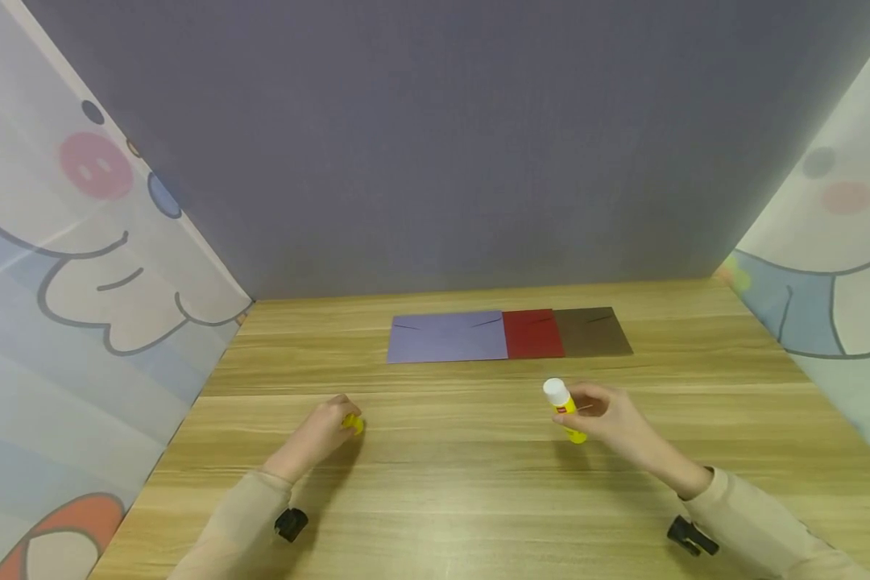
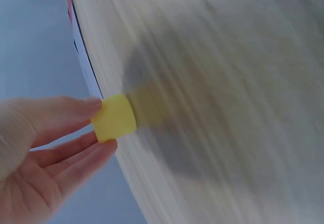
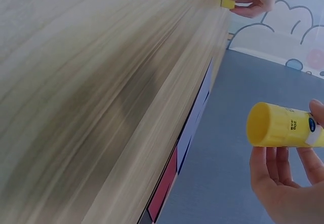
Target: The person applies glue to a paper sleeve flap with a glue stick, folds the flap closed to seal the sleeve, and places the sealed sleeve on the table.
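Observation:
My left hand (image 1: 328, 427), at the left of the table, pinches a small yellow cap (image 2: 115, 118) between thumb and fingertips, close over the wood. On the right, my right hand (image 1: 615, 420) holds a yellow glue stick (image 1: 569, 415) between thumb and fingers, raised above the tabletop. Its white end (image 1: 555, 391) points up and leans left. The round yellow lower end (image 3: 259, 124) faces the right wrist camera, with a 20g marking on the side. A wide gap separates the two hands.
Toward the back of the wooden table (image 1: 449, 475) lie a lilac envelope (image 1: 447, 337), a red envelope (image 1: 533, 334) and a brown envelope (image 1: 593, 332), side by side or overlapping. A grey panel (image 1: 442, 145) rises behind. Cartoon-print curtains (image 1: 51, 266) flank both sides.

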Available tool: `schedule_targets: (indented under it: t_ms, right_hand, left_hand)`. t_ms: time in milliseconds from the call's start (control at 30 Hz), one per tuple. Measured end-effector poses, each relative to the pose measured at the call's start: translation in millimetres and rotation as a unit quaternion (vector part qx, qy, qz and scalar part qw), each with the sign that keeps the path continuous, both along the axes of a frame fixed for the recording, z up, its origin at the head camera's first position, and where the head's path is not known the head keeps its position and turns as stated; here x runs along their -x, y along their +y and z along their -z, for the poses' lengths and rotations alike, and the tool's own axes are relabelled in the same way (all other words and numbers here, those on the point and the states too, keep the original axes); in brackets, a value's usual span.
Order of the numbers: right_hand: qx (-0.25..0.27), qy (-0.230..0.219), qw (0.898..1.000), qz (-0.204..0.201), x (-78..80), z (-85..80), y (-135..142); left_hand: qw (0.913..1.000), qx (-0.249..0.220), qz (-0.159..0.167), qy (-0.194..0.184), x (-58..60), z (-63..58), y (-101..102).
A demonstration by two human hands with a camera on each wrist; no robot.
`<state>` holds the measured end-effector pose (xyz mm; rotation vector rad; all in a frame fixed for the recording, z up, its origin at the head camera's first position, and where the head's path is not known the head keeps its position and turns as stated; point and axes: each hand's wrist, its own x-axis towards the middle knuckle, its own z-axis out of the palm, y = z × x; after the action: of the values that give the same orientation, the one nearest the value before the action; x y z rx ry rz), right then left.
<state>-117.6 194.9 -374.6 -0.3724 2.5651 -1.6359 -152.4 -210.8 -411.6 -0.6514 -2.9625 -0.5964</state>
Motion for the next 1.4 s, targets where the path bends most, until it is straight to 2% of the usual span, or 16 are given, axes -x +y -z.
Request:
schedule_targets:
  t_ms: [300, 433, 633, 733, 867, 1000, 1167, 1267, 1400]
  right_hand:
    - [-0.016, 0.049, 0.999, 0.003, -0.4, 1.1, -3]
    - [-0.011, 0.069, 0.998, -0.003, 0.4, 2.3, -5]
    - [-0.009, 0.102, 0.995, -0.019, 0.8, 1.0, -10]
    - [-0.019, 0.118, 0.993, -0.021, 1.5, 0.4, -12]
    - [-0.030, 0.133, 0.990, -0.021, 2.9, -0.1, -15]
    - [-0.043, 0.147, 0.988, -0.020, 4.6, 0.4, -18]
    - [-0.063, 0.190, 0.979, -0.028, 7.1, 2.1, -22]
    - [-0.076, 0.216, 0.973, -0.032, 8.2, 2.9, -24]
    - [-0.087, 0.242, 0.966, -0.038, 9.0, 3.6, -26]
  left_hand:
    - [0.9988, -0.041, -0.018, 0.019, 2.1, -16.9, 21]
    - [0.9959, -0.083, -0.014, 0.034, 0.1, -26.7, 35]
    - [0.9812, -0.174, 0.022, 0.080, -2.9, -33.1, 55]
    - [0.9716, -0.218, 0.033, 0.085, -4.3, -34.2, 63]
    - [0.9610, -0.270, 0.029, 0.052, -5.6, -37.3, 73]
    - [0.9498, -0.313, 0.004, -0.010, -7.5, -42.0, 82]
    - [0.9268, -0.362, -0.014, -0.097, -10.6, -45.5, 93]
    - [0.9164, -0.380, -0.011, -0.125, -11.7, -46.1, 100]
    - [0.9040, -0.402, -0.006, -0.145, -13.4, -47.0, 109]
